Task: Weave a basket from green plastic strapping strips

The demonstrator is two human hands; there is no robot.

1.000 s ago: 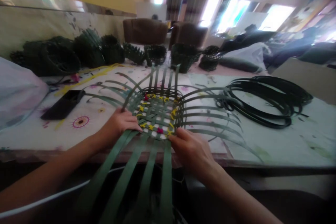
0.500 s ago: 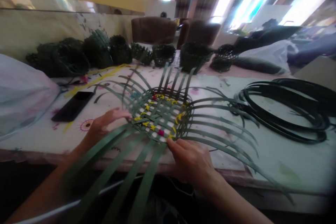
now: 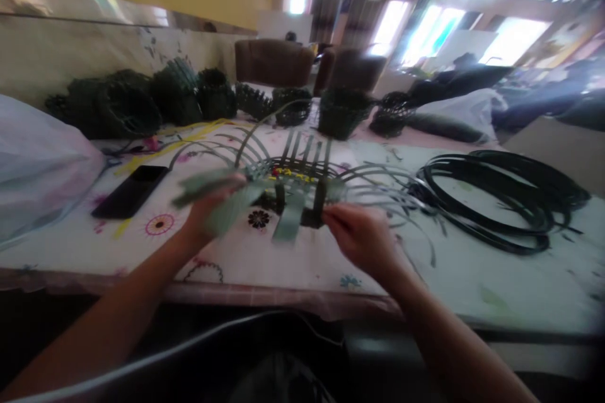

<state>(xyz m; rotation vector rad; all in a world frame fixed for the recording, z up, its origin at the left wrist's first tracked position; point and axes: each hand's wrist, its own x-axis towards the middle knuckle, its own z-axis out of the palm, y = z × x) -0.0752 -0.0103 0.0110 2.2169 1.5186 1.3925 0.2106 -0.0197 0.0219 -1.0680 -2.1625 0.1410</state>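
Observation:
A half-woven basket (image 3: 302, 177) of flat green strips with yellow ties sits in the middle of the table, its side facing me raised. Long loose strips fan out from its far, left and right sides. My right hand (image 3: 362, 236) is closed, thumb and fingers pinching the basket's near right edge beside an upright dark strip. At the near left, my left hand (image 3: 210, 204) is among blurred green strips (image 3: 236, 204); motion and the strips hide its fingers. Another wide strip (image 3: 289, 220) hangs toward me between the hands.
A dark phone (image 3: 131, 192) lies left of the basket, beside a white plastic bag (image 3: 42, 164). Coiled dark strips (image 3: 486, 201) rest on the right. Several finished dark baskets (image 3: 343, 114) line the back. Yellow strips (image 3: 189, 141) lie at the rear left.
The basket has tilted and shifted away from me, and its near strips no longer hang over the table's edge. Both hands have moved forward; the right has also shifted right.

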